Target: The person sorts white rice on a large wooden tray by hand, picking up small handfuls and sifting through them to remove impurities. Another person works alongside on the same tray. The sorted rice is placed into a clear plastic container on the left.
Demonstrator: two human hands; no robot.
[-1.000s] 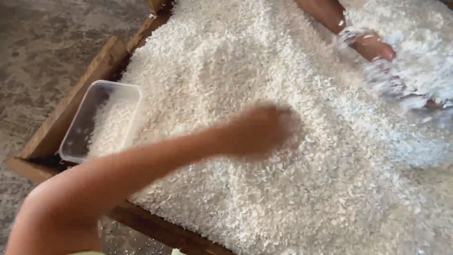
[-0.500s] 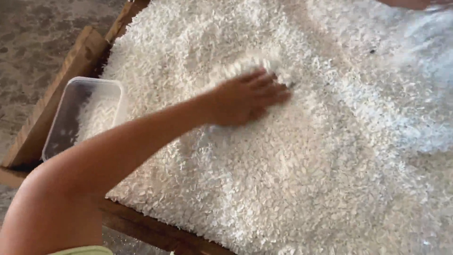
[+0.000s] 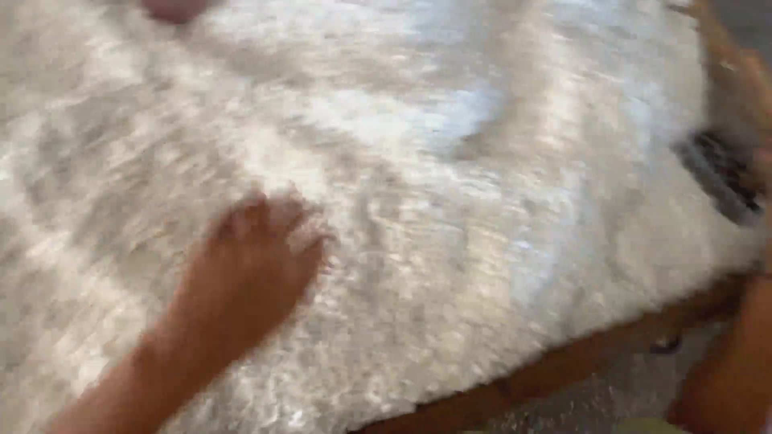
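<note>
Motion blur heavy, detail limited. Left hand (image 3: 257,257) lies palm-down and open on the wide white bed of loose rice-like grains (image 3: 450,161), fingers spread flat into the surface, gripping nothing. Grains fill the brown wooden tray frame (image 3: 563,366), whose near edge runs below and right of that hand. Right forearm (image 3: 724,378) sits outside the frame's right corner; right hand not visible.

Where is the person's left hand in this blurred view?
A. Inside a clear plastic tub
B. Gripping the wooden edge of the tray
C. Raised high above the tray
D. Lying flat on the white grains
D: the left hand lies palm down on the white grains, well away from the wooden edge.
</note>
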